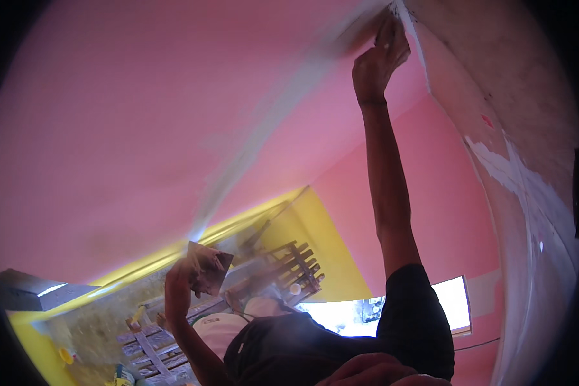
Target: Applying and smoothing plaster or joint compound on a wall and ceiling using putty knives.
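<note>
My right hand [373, 71] is raised high to where the pink surface [141, 116] meets the whitish joint [418, 48] along its edge. Its fingers are closed round a flat putty scraper [363, 32], which is blurred and pressed near that corner. A pale grey band of filler [257, 132] crosses the pink surface from that corner down toward the yellow wall. Lower and to the left, my left hand [179, 286] grips a square putty plate [211, 262] by its side. Dark smears show on the plate's face.
A bright window [453, 305] is low on the right. Slatted wooden pieces [296, 267] lie below, near a yellow wall [328, 251]. White filler patches [495, 164] mark the surface at right. A yellow container [65, 355] shows at lower left.
</note>
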The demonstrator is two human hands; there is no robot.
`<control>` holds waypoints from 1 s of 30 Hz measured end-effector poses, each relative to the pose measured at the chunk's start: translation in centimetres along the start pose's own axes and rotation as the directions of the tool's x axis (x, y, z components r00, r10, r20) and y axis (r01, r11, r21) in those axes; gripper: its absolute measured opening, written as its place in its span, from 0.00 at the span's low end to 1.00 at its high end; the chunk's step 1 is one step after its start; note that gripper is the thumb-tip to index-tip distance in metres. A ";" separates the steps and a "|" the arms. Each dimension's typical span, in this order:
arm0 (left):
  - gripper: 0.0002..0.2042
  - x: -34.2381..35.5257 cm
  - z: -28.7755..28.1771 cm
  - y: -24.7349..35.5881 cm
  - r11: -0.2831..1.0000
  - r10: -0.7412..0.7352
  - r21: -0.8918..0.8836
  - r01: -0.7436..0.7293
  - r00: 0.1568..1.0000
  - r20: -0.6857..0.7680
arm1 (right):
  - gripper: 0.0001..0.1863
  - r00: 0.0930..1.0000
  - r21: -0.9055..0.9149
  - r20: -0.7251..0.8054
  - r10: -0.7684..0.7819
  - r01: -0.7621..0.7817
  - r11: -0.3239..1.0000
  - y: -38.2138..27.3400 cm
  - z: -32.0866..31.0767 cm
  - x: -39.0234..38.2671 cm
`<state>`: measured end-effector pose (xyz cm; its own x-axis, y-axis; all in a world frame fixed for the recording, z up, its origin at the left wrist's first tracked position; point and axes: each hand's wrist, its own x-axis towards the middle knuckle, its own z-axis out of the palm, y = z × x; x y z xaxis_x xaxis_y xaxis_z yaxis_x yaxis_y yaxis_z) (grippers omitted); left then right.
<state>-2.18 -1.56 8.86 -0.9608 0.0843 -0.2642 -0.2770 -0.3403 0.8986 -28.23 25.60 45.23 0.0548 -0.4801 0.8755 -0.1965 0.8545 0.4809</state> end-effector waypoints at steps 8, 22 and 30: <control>0.14 0.3 -0.6 -1.6 0.997 0.068 0.052 -0.064 0.995 -0.071 | 0.37 0.994 0.158 0.004 -0.112 0.110 0.981 -1.5 -3.2 1.7; 0.13 0.1 -0.1 -0.7 0.997 -0.009 -0.074 0.008 1.000 -0.012 | 0.31 0.994 0.159 0.020 -0.110 0.106 0.982 -2.9 -1.8 4.0; 0.13 0.5 -0.4 -0.8 0.998 0.014 -0.056 -0.014 1.000 -0.008 | 0.28 0.965 0.222 0.202 -0.167 0.121 0.968 -3.3 -3.6 2.1</control>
<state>-2.39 -1.56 7.86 -0.9643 0.0726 -0.2545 -0.2622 -0.3935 0.8811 -23.90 22.50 45.65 -0.1122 -0.6463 0.7548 -0.4006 0.7245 0.5609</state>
